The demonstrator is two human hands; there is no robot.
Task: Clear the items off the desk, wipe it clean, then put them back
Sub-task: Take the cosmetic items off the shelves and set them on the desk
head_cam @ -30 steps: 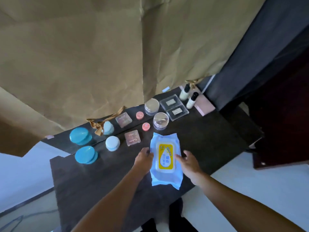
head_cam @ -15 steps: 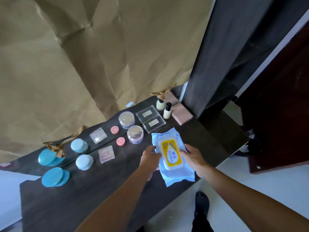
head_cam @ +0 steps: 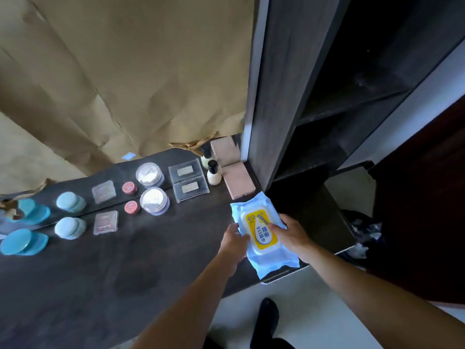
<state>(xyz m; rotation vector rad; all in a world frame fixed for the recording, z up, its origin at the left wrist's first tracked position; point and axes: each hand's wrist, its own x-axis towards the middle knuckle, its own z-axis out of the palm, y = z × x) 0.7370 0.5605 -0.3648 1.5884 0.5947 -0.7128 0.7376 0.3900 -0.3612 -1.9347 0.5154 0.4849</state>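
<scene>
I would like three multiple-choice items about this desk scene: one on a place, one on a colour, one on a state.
1. Where is the small cream bottle with a black cap?
A. beside the pink rectangular block
B. beside the flat teal disc

2. What colour is the lid label on the light blue soft pack of wet wipes?
A. green
B. yellow

3. How is the pack held?
A. by both hands
B. by no hand

Answers: 1 A, the bottle stands next to the block. 2 B, the oval is yellow. 3 A, left hand and right hand grip its sides.
</scene>
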